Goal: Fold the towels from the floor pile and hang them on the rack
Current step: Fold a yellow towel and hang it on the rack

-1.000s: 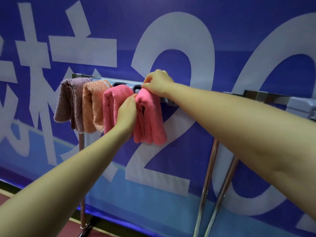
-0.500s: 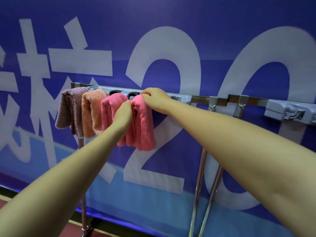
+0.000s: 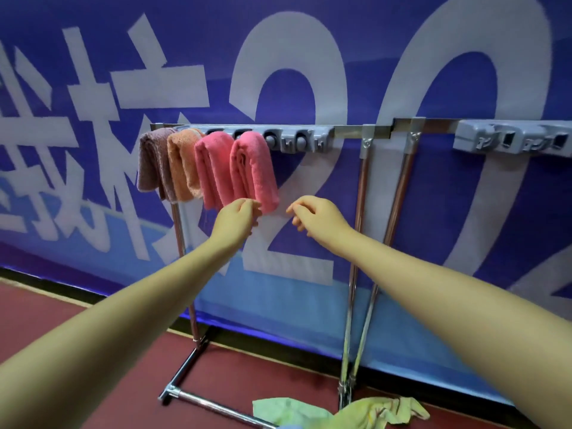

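Observation:
Several folded towels hang side by side over the left end of the metal rack (image 3: 349, 130): a mauve towel (image 3: 153, 164), an orange towel (image 3: 182, 167), a pink towel (image 3: 213, 171) and a second pink towel (image 3: 255, 170). My left hand (image 3: 236, 221) is just below the second pink towel, its fingertips at the towel's lower edge. My right hand (image 3: 315, 216) hovers a little to the right of that towel with loosely curled fingers and holds nothing. On the floor lies a pile of yellow-green towels (image 3: 340, 411).
A blue banner with large white characters (image 3: 278, 212) stands right behind the rack. A second rack section with a grey hook bar (image 3: 510, 139) continues to the right. The rack's chrome legs (image 3: 356, 274) and base bar (image 3: 198, 400) stand on the red floor.
Both hands have come down from the top of the rightmost pink towel to below its lower edge. The view has pulled back and tilted down, showing the floor and the towel pile.

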A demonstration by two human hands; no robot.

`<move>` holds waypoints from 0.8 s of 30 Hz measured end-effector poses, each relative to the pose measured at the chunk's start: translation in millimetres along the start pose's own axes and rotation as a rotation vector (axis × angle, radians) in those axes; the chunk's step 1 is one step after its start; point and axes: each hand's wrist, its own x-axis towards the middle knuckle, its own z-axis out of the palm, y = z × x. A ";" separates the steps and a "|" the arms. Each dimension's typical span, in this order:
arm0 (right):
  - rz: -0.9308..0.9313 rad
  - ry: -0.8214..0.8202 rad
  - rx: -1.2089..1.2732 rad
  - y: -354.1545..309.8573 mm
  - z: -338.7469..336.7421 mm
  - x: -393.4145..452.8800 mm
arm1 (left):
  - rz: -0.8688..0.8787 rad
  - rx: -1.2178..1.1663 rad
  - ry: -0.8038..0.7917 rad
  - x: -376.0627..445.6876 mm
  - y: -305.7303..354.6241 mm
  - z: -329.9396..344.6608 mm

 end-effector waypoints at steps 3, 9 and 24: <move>0.140 0.006 0.085 38.5 1.8 -44.7 | -0.087 -0.017 -0.096 -37.2 -20.3 26.9; 0.446 0.114 0.214 138.6 15.7 -143.3 | -0.240 -0.042 -0.226 -108.8 -84.5 94.5; 1.231 -0.111 0.126 373.2 81.6 -387.1 | -0.727 0.244 -0.677 -256.3 -340.3 212.7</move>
